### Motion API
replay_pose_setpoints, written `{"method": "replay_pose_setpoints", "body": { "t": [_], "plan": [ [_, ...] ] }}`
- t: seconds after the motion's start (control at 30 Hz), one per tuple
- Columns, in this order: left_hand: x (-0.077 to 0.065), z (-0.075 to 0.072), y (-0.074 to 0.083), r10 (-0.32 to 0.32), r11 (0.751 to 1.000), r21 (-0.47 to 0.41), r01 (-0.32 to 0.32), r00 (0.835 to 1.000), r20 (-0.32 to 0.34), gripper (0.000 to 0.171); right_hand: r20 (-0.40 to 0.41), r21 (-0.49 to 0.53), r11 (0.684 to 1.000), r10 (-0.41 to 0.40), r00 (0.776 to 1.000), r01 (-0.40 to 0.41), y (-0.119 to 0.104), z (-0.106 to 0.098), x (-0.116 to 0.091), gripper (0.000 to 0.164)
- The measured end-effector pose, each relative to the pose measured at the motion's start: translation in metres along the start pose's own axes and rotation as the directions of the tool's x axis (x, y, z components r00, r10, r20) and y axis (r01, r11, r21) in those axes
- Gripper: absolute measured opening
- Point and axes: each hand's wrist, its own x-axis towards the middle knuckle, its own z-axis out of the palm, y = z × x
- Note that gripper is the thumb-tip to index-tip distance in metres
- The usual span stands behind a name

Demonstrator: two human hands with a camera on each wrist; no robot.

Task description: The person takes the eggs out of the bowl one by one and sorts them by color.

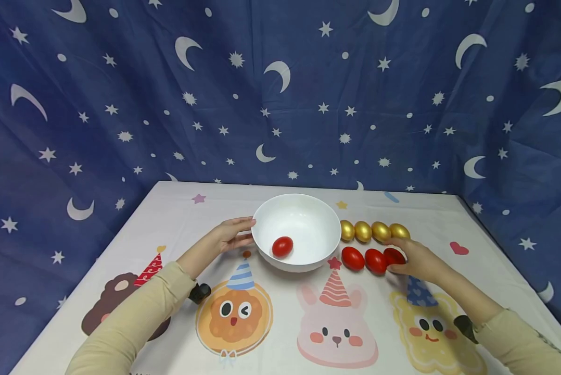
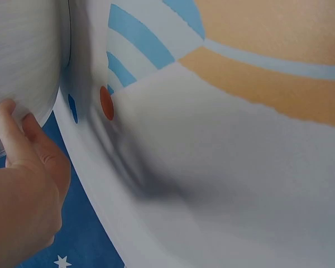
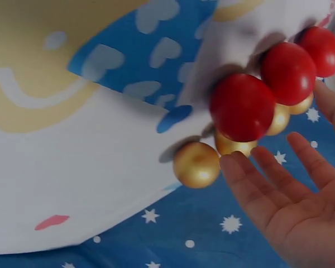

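A white bowl (image 1: 318,229) stands near the middle of the table with one red egg (image 1: 282,247) inside it. The fingertips of my left hand (image 1: 231,234) touch the bowl's left side, their fingers fairly straight; the left wrist view shows this hand (image 2: 30,178) against the bowl wall (image 2: 22,61). To the right of the bowl, three red eggs (image 1: 353,259) lie in a row. My right hand (image 1: 418,259) is at the rightmost red egg (image 3: 243,107). In the right wrist view, that hand (image 3: 290,195) has its fingers spread beside the egg, without a grip around it.
Behind the red eggs, several golden eggs (image 1: 362,232) form another row, close to the bowl's right side. The white tablecloth (image 1: 187,219) carries printed cartoon figures, including a pink rabbit (image 1: 336,338). A blue curtain (image 1: 308,151) with moons and stars hangs behind the table.
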Motion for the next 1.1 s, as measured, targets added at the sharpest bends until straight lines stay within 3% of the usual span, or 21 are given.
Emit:
{"method": "replay_pose_setpoints", "body": {
  "t": [0.2,0.57,0.9,1.1],
  "plan": [
    [0.000,-0.003,-0.001,0.000,1.000,-0.001,0.000,1.000,-0.002,0.055,-0.012,-0.001,1.000,0.025,1.000,-0.025,-0.016,-0.008,0.001,0.051],
    [-0.001,0.000,0.000,0.008,0.999,0.032,-0.008,1.000,-0.004,0.056,-0.027,0.078,0.997,-0.013,1.000,0.016,-0.037,-0.020,0.009,0.045],
    [0.001,0.002,0.001,0.001,0.999,0.033,-0.001,1.000,-0.012,0.056,-0.133,0.132,0.983,-0.112,0.985,0.129,-0.064,-0.027,0.018,0.032],
    [0.002,0.001,0.002,0.002,0.999,0.037,-0.001,1.000,-0.024,0.054,-0.142,0.148,0.969,-0.176,0.974,0.197,-0.081,-0.021,0.022,0.030]
  ]
}}
